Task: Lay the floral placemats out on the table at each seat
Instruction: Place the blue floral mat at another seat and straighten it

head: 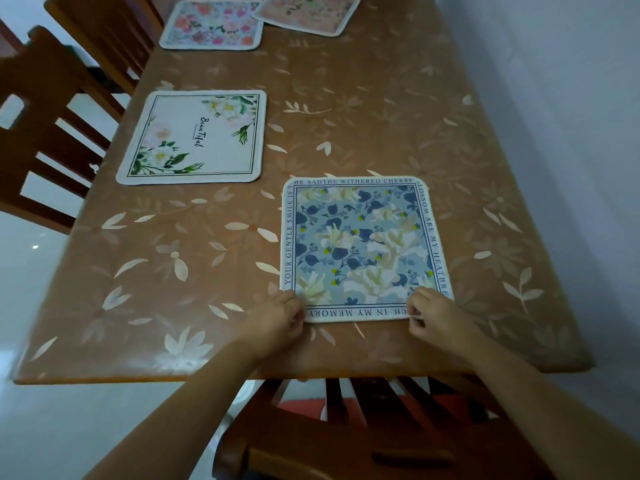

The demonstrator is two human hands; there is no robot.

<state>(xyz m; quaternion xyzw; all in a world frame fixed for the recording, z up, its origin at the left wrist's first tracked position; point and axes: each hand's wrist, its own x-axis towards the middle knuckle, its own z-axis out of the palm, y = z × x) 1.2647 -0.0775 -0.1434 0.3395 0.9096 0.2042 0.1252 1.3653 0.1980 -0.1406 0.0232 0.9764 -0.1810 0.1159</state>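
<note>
A blue floral placemat (362, 244) with a text border lies flat near the table's front edge. My left hand (277, 315) pinches its near left corner. My right hand (434, 315) pinches its near right corner. A white placemat (194, 138) with green leaves and script lettering lies at the left side. Farther back, a pink and red flowered placemat (213, 26) lies by the left edge, and a peach placemat (308, 10) overlaps its right corner at the far end.
The table (381, 109) wears a brown cloth with pale leaf prints. A wooden chair (346, 431) stands right below my arms at the front edge. Two more wooden chairs (45, 133) line the left side. A pale wall (571, 133) runs along the right.
</note>
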